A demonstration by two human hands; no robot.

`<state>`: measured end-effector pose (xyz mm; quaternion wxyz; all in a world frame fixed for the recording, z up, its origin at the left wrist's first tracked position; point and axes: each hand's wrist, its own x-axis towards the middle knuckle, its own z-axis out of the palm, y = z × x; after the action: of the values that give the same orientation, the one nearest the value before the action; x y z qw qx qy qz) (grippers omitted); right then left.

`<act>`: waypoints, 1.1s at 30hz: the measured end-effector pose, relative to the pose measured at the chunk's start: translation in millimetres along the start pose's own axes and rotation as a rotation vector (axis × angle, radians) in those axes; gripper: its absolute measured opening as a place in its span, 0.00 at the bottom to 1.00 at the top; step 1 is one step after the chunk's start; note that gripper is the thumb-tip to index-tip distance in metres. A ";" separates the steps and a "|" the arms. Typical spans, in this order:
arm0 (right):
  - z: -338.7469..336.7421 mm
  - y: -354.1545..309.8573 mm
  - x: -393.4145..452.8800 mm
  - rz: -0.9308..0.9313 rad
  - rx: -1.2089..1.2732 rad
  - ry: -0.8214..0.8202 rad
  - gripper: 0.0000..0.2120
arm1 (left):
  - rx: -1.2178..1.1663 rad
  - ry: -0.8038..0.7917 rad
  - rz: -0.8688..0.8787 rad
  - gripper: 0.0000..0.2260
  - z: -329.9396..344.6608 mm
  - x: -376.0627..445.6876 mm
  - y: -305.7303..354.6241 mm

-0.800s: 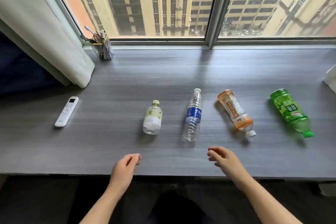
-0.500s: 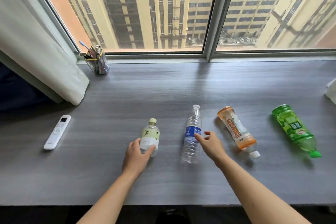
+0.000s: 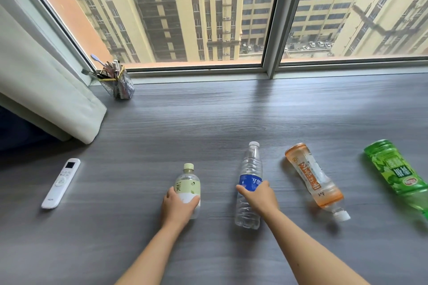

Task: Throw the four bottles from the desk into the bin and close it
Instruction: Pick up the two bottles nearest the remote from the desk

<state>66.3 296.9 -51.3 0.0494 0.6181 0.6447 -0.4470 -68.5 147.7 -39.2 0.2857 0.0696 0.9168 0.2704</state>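
Observation:
Four bottles lie in a row on the grey desk (image 3: 208, 118). My left hand (image 3: 177, 207) is wrapped around the lower half of the small pale-green-label bottle (image 3: 188, 180). My right hand (image 3: 259, 195) grips the middle of the clear water bottle with a blue label (image 3: 250, 169), its cap pointing away from me. To the right lie an orange-label bottle (image 3: 315, 180), cap toward me, and a green bottle (image 3: 393, 169) cut by the right frame edge. No bin is in view.
A white remote control (image 3: 61, 183) lies at the left of the desk. A clear pen holder (image 3: 118, 83) stands by the window sill. A pale curtain (image 3: 46, 90) hangs over the desk's left back corner. The window runs along the far edge.
Both hands went forward from the desk's near edge. The left hand closed around the small bottle and the right hand closed on the water bottle. The camera moved closer.

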 end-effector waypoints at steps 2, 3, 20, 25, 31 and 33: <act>-2.9 1.0 -2.1 -0.024 0.082 -0.012 0.31 | -0.081 -0.065 -0.033 0.31 -6.9 0.3 -1.0; -5.0 2.3 -4.8 -0.046 0.178 -0.030 0.27 | -0.136 -0.081 -0.047 0.31 -11.0 -1.7 -1.9; -42.3 111.9 -186.8 -0.111 0.749 -0.154 0.19 | -0.511 -0.827 0.104 0.27 -58.0 -105.3 -74.8; -24.1 192.7 -253.4 0.023 0.746 0.042 0.17 | -0.285 -0.911 0.188 0.28 -41.6 -138.4 -96.8; 6.0 316.5 -327.8 0.311 0.659 0.270 0.23 | 0.131 -0.911 0.471 0.25 2.4 -176.7 -109.9; 14.5 352.0 -347.6 0.420 0.675 0.312 0.23 | 0.237 -0.897 0.558 0.23 19.2 -184.2 -113.9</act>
<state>435.7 -31.7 -27.2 -0.1637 0.7778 0.3220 -0.5144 97.7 8.3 -23.9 0.5564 0.4508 0.6758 0.1745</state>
